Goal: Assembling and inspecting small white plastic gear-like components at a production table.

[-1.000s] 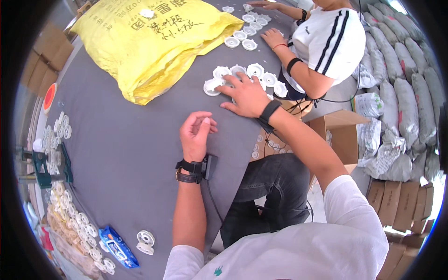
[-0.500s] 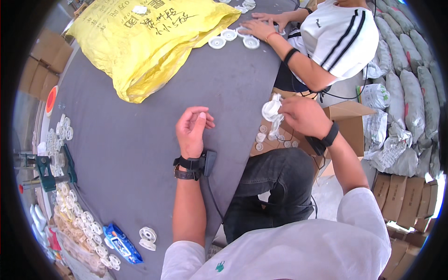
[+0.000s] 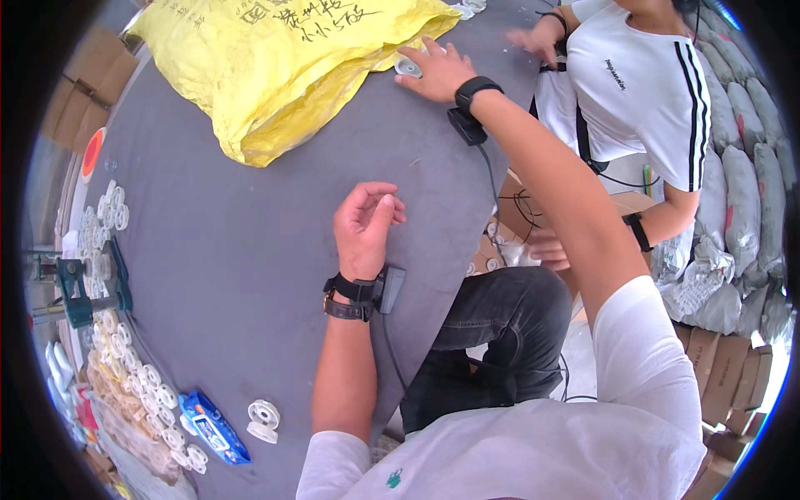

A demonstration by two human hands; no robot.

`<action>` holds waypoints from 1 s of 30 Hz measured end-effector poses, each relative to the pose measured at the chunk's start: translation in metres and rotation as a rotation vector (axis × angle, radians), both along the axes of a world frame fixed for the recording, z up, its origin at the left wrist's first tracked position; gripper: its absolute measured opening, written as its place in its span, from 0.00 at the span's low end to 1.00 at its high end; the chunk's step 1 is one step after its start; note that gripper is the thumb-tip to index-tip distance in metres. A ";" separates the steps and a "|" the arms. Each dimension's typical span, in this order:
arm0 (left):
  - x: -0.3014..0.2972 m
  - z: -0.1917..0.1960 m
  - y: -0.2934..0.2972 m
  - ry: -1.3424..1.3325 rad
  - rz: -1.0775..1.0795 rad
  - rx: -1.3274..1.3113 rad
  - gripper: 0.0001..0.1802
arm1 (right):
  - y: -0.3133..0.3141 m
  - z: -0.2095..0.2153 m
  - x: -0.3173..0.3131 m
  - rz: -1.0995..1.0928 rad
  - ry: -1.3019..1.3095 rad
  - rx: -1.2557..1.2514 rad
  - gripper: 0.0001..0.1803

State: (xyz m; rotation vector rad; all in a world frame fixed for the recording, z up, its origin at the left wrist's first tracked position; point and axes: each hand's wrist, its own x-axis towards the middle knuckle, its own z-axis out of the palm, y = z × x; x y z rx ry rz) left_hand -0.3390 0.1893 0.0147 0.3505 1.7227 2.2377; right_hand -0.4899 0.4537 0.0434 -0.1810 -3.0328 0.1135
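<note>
My right hand (image 3: 440, 73) is stretched far across the table, its fingers spread over a white round wheel-like part (image 3: 407, 67) beside the yellow sack. The part shows between thumb and forefinger; whatever lies under the palm is hidden. My left hand (image 3: 364, 229) hovers over or rests on the grey table surface (image 3: 242, 242), loosely curled with nothing in it. Another person's hand (image 3: 550, 248) is low by a cardboard box (image 3: 629, 202), next to a blurred white item. That person's other hand (image 3: 537, 40) is raised at the table's far edge.
A big yellow sack (image 3: 283, 67) covers the far table. At left stand a green clamp-like fixture (image 3: 75, 292), piles of white parts (image 3: 137, 379), a blue packet (image 3: 214, 427) and two wheel parts (image 3: 263, 419). Cables trail from my wrists. Grey sacks (image 3: 733, 200) are stacked at right.
My right hand has left the white parts over the box and swung far across to the wheel by the sack. The other person's hands have come off the table parts, one down to the box.
</note>
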 end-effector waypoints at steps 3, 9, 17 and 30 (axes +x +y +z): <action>0.003 -0.006 -0.001 0.001 -0.006 0.019 0.09 | -0.006 -0.006 0.011 0.022 -0.118 -0.031 0.37; -0.008 0.000 0.009 0.000 -0.004 -0.022 0.09 | 0.011 0.007 0.127 0.342 -0.026 0.014 0.28; -0.008 0.001 0.011 -0.021 0.014 0.030 0.07 | 0.056 0.058 0.267 0.301 -0.223 -0.044 0.31; -0.001 -0.009 0.002 -0.016 0.012 0.065 0.07 | -0.067 0.039 0.107 0.488 -0.060 -0.696 0.22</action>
